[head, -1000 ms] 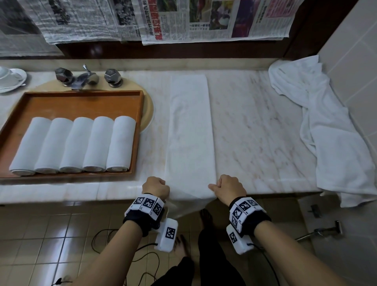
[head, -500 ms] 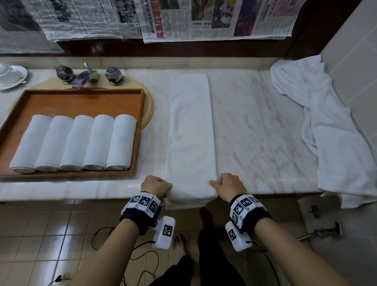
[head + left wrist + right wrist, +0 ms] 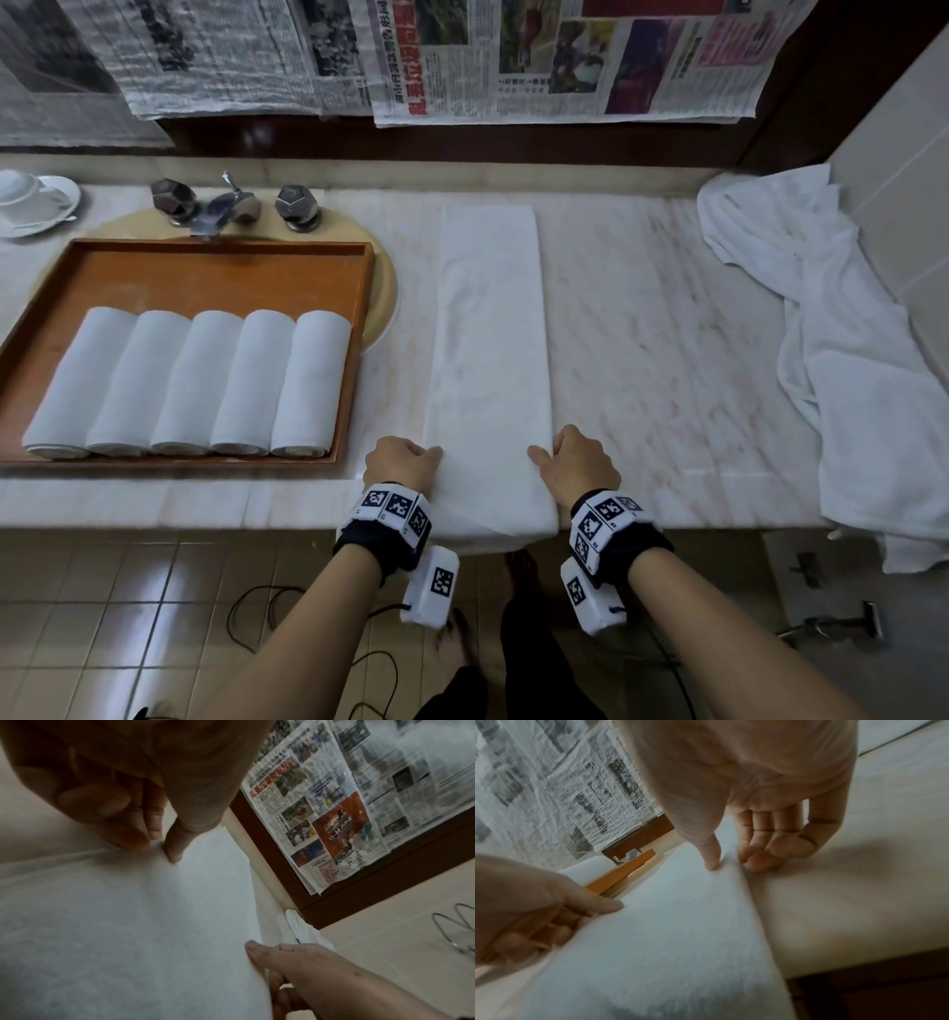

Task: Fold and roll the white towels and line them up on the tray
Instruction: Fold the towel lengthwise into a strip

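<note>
Now both hands sit further up the long folded white towel [image 3: 488, 360], well onto the marble counter [image 3: 667, 360].
Left hand [image 3: 400, 462] and right hand [image 3: 583, 460] each pinch a side edge; earlier they gripped the overhanging end. Towel lies right of the wooden tray [image 3: 215, 262] holding five rolled white towels [image 3: 190, 383]; rolling likely starts next.

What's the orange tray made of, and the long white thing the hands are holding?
The tray looks like wood with a smooth orange-brown finish; faint grain shows, though it may be laminate. The folded towel looks like soft cotton terry: matte, fuzzy, and bending over the counter edge where the left hand and right hand pinch it.
</note>
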